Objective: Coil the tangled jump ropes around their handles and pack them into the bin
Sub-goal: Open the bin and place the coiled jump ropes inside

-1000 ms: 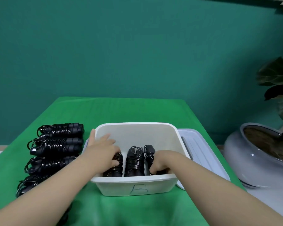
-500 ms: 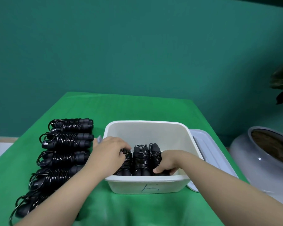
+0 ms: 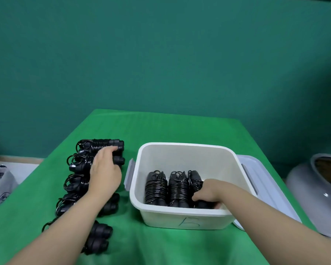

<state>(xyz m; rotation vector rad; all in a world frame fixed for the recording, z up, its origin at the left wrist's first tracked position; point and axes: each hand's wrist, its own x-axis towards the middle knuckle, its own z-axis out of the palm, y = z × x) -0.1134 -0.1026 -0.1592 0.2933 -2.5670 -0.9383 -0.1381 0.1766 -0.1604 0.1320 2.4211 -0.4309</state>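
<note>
A white bin (image 3: 161, 219) marked "B" stands on the green table. Three coiled black jump ropes stand upright in a row inside it, the left one (image 3: 156, 188) and middle one (image 3: 178, 188) untouched. My right hand (image 3: 208, 194) is down in the bin, fingers curled round the lower end of the rightmost rope (image 3: 195, 179). Left of the bin, several coiled ropes lie in a column on the cloth. My left hand (image 3: 105, 169) covers the second rope from the back (image 3: 78, 163), fingers over it and thumb at its near side, just below the back rope (image 3: 101, 145).
The bin's grey-white lid (image 3: 266, 188) lies flat under and to the right of the bin. A large grey plant pot (image 3: 313, 188) stands off the table's right edge. A grey-white object (image 3: 0, 184) sits beyond the left edge. Green cloth (image 3: 170, 129) stretches behind the bin.
My left hand has left the bin and moved left onto the column of coiled ropes. My right hand stays in the bin on the rightmost rope. The view has shifted left.
</note>
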